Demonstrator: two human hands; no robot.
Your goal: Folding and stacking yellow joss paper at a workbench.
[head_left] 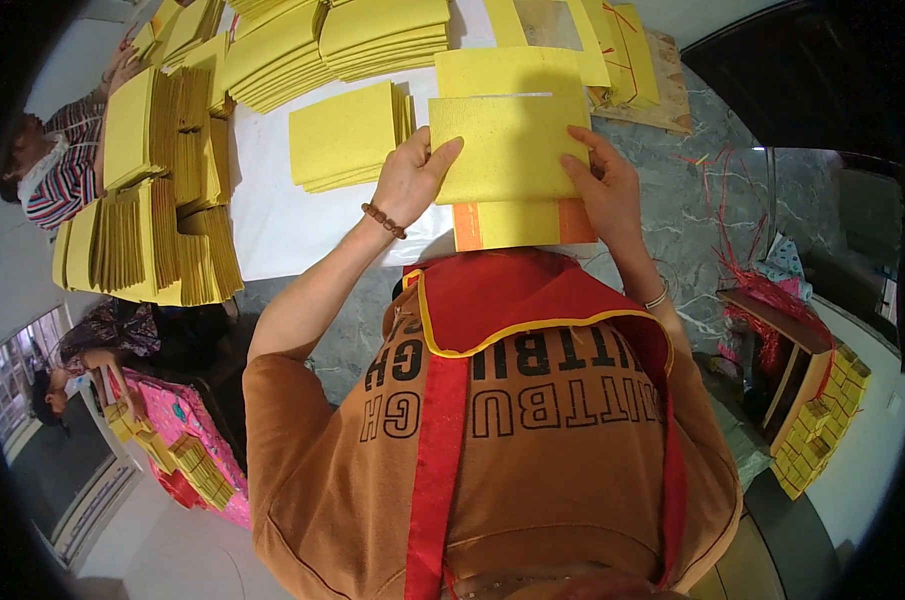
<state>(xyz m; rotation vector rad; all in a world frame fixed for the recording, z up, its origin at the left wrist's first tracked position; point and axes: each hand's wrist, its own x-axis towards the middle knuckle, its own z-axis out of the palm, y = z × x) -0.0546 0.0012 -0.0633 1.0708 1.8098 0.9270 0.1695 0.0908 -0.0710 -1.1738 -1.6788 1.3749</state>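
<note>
Both hands (412, 180) (602, 185) clamped on yellow sheet (507, 150); orange-edged sheet (520, 224) beneath mostly hidden.

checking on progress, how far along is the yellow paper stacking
Done: many yellow stacks fill the white table. In hand: left hand and right hand hold one yellow sheet over an orange-edged sheet. Left: loose sheets beside it.

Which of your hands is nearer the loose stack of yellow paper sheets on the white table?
Left. The left hand is right beside the stack; the right hand grips the held yellow sheet's far edge.
</note>
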